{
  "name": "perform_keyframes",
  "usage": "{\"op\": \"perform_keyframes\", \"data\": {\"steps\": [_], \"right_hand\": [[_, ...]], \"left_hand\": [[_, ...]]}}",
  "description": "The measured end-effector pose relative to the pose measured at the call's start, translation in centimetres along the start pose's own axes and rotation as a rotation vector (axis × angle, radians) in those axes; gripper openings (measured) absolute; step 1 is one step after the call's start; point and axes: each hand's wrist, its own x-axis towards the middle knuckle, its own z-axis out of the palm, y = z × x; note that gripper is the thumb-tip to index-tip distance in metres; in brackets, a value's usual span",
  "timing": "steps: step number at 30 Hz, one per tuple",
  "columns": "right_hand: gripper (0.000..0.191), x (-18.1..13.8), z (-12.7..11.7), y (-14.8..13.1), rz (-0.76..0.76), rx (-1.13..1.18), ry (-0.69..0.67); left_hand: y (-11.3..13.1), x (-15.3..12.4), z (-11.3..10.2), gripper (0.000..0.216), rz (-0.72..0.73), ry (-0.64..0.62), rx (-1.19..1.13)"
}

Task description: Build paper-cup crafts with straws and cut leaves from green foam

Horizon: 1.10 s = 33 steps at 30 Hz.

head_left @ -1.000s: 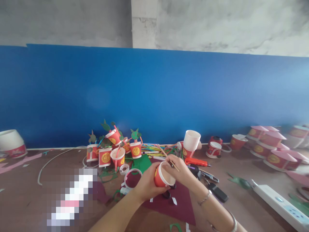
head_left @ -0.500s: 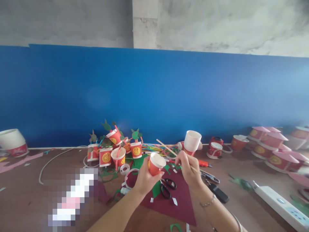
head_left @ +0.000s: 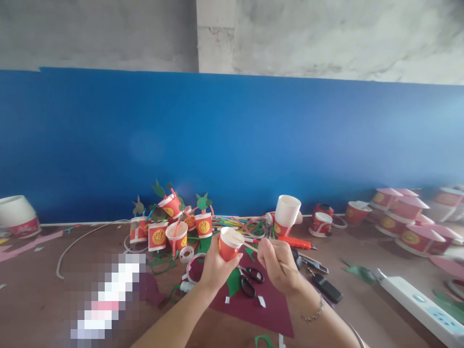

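A red paper cup (head_left: pixel 230 244) with a white rim is held in my left hand (head_left: pixel 213 268), its mouth tilted toward the right. My right hand (head_left: pixel 278 263) is closed around a thin wooden stick (head_left: pixel 250 245), whose far end reaches into the mouth of the cup. Below the hands, black-handled scissors (head_left: pixel 250 282) lie on a dark red paper sheet (head_left: pixel 270 309). A piece of green paper (head_left: pixel 235 284) and small white scraps are around them. A stack of white-topped cups (head_left: pixel 288 212) stands just behind my right hand.
Decorated red cups (head_left: pixel 158 236) with green paper shapes stand left of centre, near a tape roll (head_left: pixel 186 253). An orange cutter (head_left: pixel 295 242) and a black key fob (head_left: pixel 326 287) lie to the right. Farther right are a white power strip (head_left: pixel 422 304) and pink-topped cups (head_left: pixel 422 234).
My right hand has lowered the stick and brought its tip into the cup's mouth. The cup has shifted slightly left in my left hand.
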Motion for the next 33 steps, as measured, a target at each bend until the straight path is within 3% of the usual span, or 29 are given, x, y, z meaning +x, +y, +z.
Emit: {"op": "perform_keyframes", "data": {"steps": [15, 20, 24, 30, 33], "right_hand": [[0.051, 0.0, 0.3, 0.3, -0.042, 0.043, 0.038], [0.049, -0.1, 1.3, 1.7, 0.005, 0.055, -0.009], [0.05, -0.1, 1.4, 2.3, 0.056, 0.093, 0.032], [0.048, -0.1, 0.2, -0.6, -0.118, -0.072, -0.038], [0.049, -0.1, -0.6, -2.1, -0.112, -0.043, -0.007]], "left_hand": [[-0.1, 0.0, 0.1, 0.046, -0.014, 0.041, -0.074], [0.1, -1.2, 0.6, 0.054, 0.054, -0.094, -0.087], [0.6, -1.6, 0.8, 0.056, 0.064, -0.106, -0.107], [0.3, -0.3, 0.4, 0.05, -0.027, 0.079, -0.167], [-0.1, 0.2, 0.2, 0.049, -0.02, 0.156, -0.136]]}}
